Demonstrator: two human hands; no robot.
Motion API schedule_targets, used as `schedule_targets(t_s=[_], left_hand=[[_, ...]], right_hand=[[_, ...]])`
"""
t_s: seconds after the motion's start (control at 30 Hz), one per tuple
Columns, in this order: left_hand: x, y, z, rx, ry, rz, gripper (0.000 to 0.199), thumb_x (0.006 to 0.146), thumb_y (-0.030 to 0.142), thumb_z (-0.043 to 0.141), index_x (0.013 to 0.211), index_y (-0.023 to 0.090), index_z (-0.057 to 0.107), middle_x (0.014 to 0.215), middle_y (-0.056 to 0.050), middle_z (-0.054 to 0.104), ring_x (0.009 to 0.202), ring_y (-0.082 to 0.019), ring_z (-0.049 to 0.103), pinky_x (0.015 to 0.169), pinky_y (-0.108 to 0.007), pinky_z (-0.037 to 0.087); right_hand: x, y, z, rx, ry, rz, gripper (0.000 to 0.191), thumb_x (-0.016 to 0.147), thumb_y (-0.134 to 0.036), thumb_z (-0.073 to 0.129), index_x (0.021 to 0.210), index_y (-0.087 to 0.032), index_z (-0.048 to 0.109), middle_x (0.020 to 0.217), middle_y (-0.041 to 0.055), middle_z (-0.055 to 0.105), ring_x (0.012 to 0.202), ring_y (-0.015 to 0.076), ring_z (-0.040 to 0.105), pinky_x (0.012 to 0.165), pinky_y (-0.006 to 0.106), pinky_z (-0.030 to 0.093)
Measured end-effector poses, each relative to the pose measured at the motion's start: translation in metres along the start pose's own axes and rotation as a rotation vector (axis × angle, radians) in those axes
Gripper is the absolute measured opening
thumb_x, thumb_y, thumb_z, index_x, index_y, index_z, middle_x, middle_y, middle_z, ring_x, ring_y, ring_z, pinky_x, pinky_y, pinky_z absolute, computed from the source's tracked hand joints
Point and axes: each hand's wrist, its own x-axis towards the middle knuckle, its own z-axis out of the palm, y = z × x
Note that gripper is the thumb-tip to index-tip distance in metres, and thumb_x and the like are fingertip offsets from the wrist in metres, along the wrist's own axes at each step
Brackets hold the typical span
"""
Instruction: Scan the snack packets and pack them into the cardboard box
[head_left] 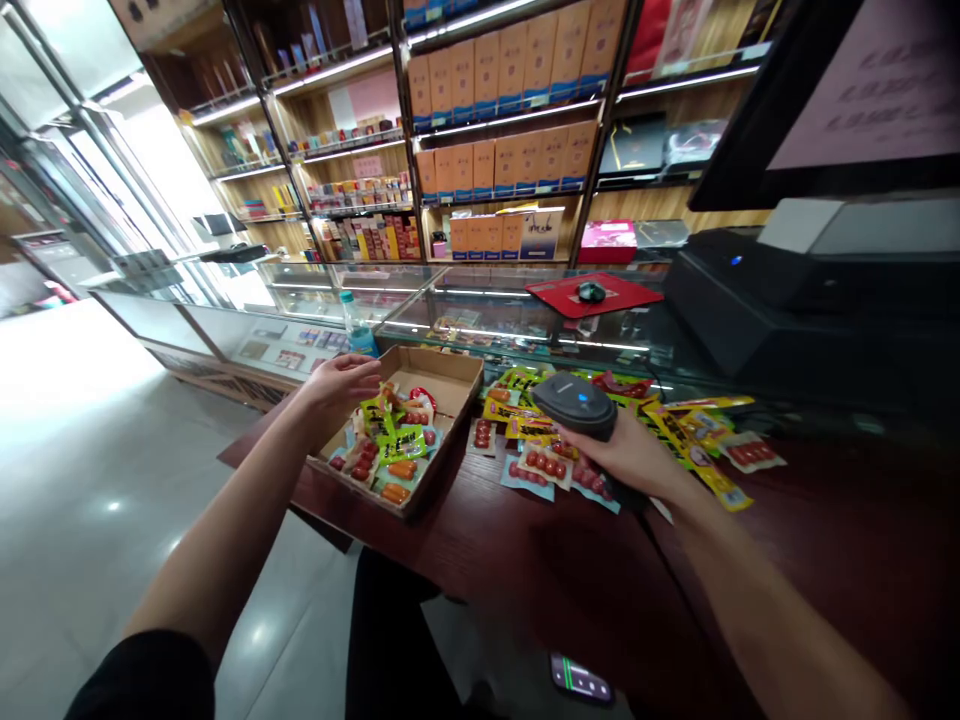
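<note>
A: Shop interior, head view. Lit shelving (pixel 407 130) is lining the far wall, carrying rows of orange boxes (pixel 510 62). A glass counter (pixel 495 310) is running in front of it.

B: Work surface?

A: Dark red wooden table (pixel 480 540), sitting on the near side of the counter.

B: Left hand (pixel 341 385)?

A: Released. Fingers are bending loosely over the far left part of a cardboard box (pixel 446 365). Can't tell if it's touching the rim.

B: Right hand (pixel 630 455)?

A: Grasping a dark scanner (pixel 574 402) by the handle. Scanner head is facing left, blue light showing on top. Cable (pixel 667 560) is running down from it.

B: Where are the snack packets (pixel 546 462)?

A: Two groups. Some are lying in the box, green ones mixed with clear ones showing red or orange pieces. Others are spreading over the table right of the box, below and around the scanner. Long yellow packets (pixel 679 435) are lying beyond the right hand.

B: Nearby?

A: Blue bottle (pixel 358 330) is standing just behind the box. Mouse (pixel 592 291) is resting on a red mat (pixel 559 297) on the glass. Phone (pixel 581 680) is lying below the table edge, screen glowing.
</note>
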Motion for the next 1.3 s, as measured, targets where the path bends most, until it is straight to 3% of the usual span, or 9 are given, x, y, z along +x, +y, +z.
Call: schedule_targets(t_s=[0.13, 0.3, 0.47, 0.6, 0.73, 0.83, 0.9, 1.07, 1.3], left_hand=[[0.000, -0.005, 0.017, 0.043, -0.055, 0.020, 0.043, 0.056, 0.030, 0.088, 0.087, 0.011, 0.065, 0.079, -0.007, 0.068, 0.078, -0.020, 0.070, 0.066, -0.031, 0.061], [0.013, -0.021, 0.096, 0.156, -0.255, 0.082, 0.043, 0.056, 0.036, 0.087, 0.086, 0.011, 0.067, 0.082, -0.008, 0.067, 0.076, -0.018, 0.067, 0.065, -0.031, 0.059], [0.018, -0.048, 0.191, 0.466, -0.565, 0.180, 0.039, 0.055, 0.039, 0.085, 0.083, 0.015, 0.071, 0.073, -0.004, 0.068, 0.062, -0.015, 0.061, 0.055, -0.025, 0.050], [0.010, -0.073, 0.235, 0.801, -0.939, 0.390, 0.032, 0.056, 0.038, 0.083, 0.081, 0.018, 0.073, 0.073, -0.003, 0.068, 0.066, -0.017, 0.062, 0.059, -0.024, 0.045], [-0.006, -0.095, 0.241, 0.977, -1.090, 0.646, 0.048, 0.053, 0.034, 0.084, 0.099, 0.023, 0.073, 0.097, -0.006, 0.068, 0.087, -0.023, 0.063, 0.076, -0.028, 0.046], [-0.017, -0.105, 0.235, 1.043, -1.003, 0.782, 0.060, 0.051, 0.028, 0.084, 0.109, 0.023, 0.069, 0.117, -0.012, 0.061, 0.105, -0.030, 0.057, 0.089, -0.034, 0.043], [-0.020, -0.107, 0.231, 1.058, -0.984, 0.783, 0.055, 0.055, 0.024, 0.081, 0.109, 0.022, 0.070, 0.114, -0.012, 0.062, 0.101, -0.029, 0.058, 0.086, -0.033, 0.044], [-0.004, -0.095, 0.220, 0.936, -1.038, 0.515, 0.026, 0.068, 0.024, 0.068, 0.092, 0.021, 0.074, 0.073, 0.000, 0.066, 0.063, -0.014, 0.057, 0.060, -0.022, 0.042], [0.027, -0.070, 0.200, 0.407, -0.521, 0.183, 0.038, 0.054, 0.032, 0.083, 0.085, 0.016, 0.069, 0.074, 0.000, 0.069, 0.064, -0.013, 0.061, 0.063, -0.022, 0.046]], right_hand=[[-0.002, 0.001, -0.015, 0.024, 0.011, 0.042, 0.032, 0.076, -0.045, 0.068, 0.095, -0.019, 0.073, 0.070, 0.0054, 0.073, 0.074, 0.0276, 0.070, 0.068, 0.036, 0.056], [-0.007, 0.002, -0.036, 0.038, -0.077, 0.175, 0.034, 0.080, -0.051, 0.063, 0.079, -0.018, 0.070, 0.051, 0.0035, 0.065, 0.042, 0.0190, 0.059, 0.048, 0.032, 0.049], [-0.011, 0.006, -0.058, -0.027, 0.005, 0.062, 0.034, 0.077, -0.044, 0.068, 0.100, -0.019, 0.070, 0.066, 0.0031, 0.071, 0.067, 0.0230, 0.068, 0.067, 0.035, 0.054], [-0.018, 0.010, -0.074, -0.079, -0.006, 0.087, 0.032, 0.077, -0.044, 0.068, 0.097, -0.020, 0.071, 0.064, 0.0021, 0.069, 0.069, 0.0228, 0.067, 0.069, 0.034, 0.054], [-0.022, 0.015, -0.080, -0.065, -0.027, 0.145, 0.028, 0.079, -0.047, 0.065, 0.085, -0.020, 0.071, 0.054, 0.0003, 0.064, 0.057, 0.0198, 0.063, 0.062, 0.032, 0.052], [-0.021, 0.017, -0.079, -0.064, -0.016, 0.162, 0.029, 0.077, -0.047, 0.067, 0.088, -0.020, 0.071, 0.057, 0.0004, 0.066, 0.057, 0.0200, 0.063, 0.062, 0.033, 0.051], [-0.019, 0.016, -0.077, -0.055, -0.018, 0.157, 0.029, 0.076, -0.045, 0.068, 0.091, -0.020, 0.070, 0.059, 0.0005, 0.067, 0.054, 0.0190, 0.063, 0.059, 0.032, 0.051], [-0.017, 0.013, -0.068, 0.060, -0.114, 0.201, 0.024, 0.078, -0.045, 0.065, 0.076, -0.020, 0.065, 0.049, 0.0004, 0.062, 0.042, 0.0150, 0.058, 0.043, 0.026, 0.046], [-0.010, 0.028, -0.043, 0.230, -0.181, 0.207, 0.027, 0.077, -0.046, 0.067, 0.085, -0.020, 0.066, 0.049, 0.0000, 0.062, 0.038, 0.0140, 0.056, 0.036, 0.025, 0.045]])
